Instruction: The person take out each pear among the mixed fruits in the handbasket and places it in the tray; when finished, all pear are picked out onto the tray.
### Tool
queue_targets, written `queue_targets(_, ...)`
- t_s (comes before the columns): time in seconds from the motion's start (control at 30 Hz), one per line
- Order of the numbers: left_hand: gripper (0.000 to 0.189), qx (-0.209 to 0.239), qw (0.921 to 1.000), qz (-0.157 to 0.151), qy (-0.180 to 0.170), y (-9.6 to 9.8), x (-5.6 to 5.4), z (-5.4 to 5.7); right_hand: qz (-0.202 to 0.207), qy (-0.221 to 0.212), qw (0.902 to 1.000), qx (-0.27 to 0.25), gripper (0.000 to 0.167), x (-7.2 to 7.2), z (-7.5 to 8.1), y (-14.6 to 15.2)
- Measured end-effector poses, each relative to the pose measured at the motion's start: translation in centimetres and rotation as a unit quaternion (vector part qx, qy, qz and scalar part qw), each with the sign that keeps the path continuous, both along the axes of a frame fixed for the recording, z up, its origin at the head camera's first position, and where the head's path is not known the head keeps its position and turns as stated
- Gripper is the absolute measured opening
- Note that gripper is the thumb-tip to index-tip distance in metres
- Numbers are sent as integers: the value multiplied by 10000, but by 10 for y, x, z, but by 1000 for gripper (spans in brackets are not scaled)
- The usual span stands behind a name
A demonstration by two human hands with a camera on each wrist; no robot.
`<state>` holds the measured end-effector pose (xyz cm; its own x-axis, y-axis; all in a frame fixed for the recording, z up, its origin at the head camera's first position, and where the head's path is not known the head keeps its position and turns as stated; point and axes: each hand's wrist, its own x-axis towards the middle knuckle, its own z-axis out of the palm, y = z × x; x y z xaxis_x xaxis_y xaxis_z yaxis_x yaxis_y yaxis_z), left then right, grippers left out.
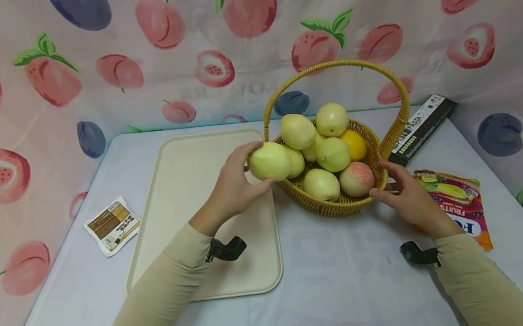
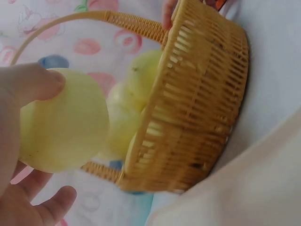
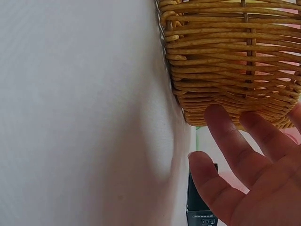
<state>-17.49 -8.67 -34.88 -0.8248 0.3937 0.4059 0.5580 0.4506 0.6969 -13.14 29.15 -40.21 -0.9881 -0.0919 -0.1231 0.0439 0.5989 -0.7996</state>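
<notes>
A pale yellow-green fruit [image 1: 270, 162] is gripped by my left hand [image 1: 232, 182], thumb on one side and fingers on the other. It overlaps the left rim of the wicker basket [image 1: 338, 209] in the head view; the left wrist view shows the held fruit [image 2: 66, 122] outside the basket wall [image 2: 197, 94]. Several similar pale fruits [image 1: 333, 154], an orange fruit [image 1: 354, 145] and a pinkish peach [image 1: 357, 179] fill the basket. My right hand [image 1: 409, 198] rests against the basket's right side, its extended fingers [image 3: 230, 134] touching the outer weave and its thumb near the rim.
A cream tray [image 1: 206, 275] lies left of the basket, under my left forearm. Farther left is a small white-and-brown packet [image 1: 113, 226]. A black pasta box [image 1: 422, 127] and a colourful candy bag [image 1: 457, 201] lie to the right. The basket's tall handle [image 1: 332, 64] arches over the fruit.
</notes>
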Motion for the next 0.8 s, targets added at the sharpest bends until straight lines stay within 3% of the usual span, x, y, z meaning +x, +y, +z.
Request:
queue_targets(0.17,71,-3,9995,273,170,-20,-2,-1,5,-2,10000,-4,88,0,-1,1)
queue_targets(0.5,73,-422,9951,886,-102,-67,-7,-2,21,-5,10000,-53,88,1,0,1)
queue_targets(0.8,72,-725,9890,1260,-262,-102,-25,-6,33,-16,10000,-34,86,1,-1,1)
